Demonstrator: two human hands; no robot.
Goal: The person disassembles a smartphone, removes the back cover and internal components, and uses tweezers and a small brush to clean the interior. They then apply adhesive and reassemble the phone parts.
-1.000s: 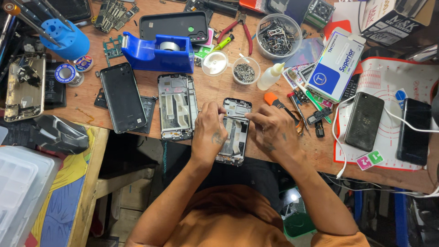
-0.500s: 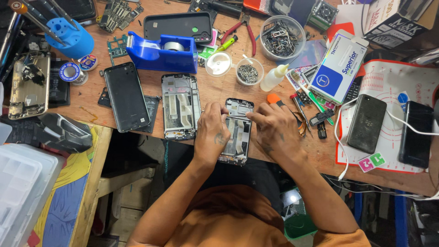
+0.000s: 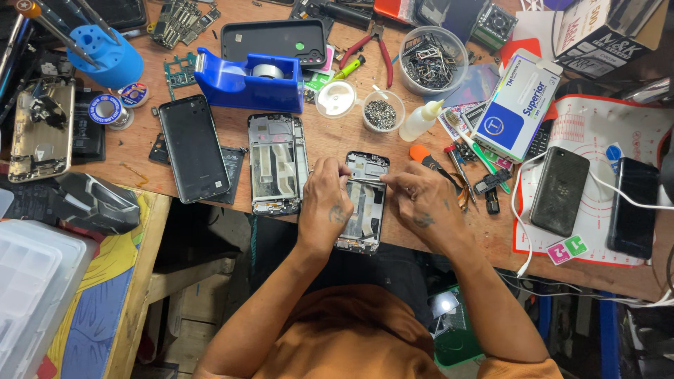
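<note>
On the left of the table (image 3: pixel 337 144) lies a black phone (image 3: pixel 193 149), then an empty phone frame (image 3: pixel 277 165). Next comes the opened phone (image 3: pixel 364 203) at the near edge, between both hands. The left hand (image 3: pixel 324 207) rests on its left side, grip pinching something small near the top. I cannot tell what. The right hand (image 3: pixel 425 203) pinches there too. It is best to press the phone flat, pull slowly, and keep the tiny part away from the screws dish (image 3: pixel 383 111).

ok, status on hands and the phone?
Left hand and right hand both on the opened phone frame, nothing lifted. Second phone frame lies alongside, apart.
</note>
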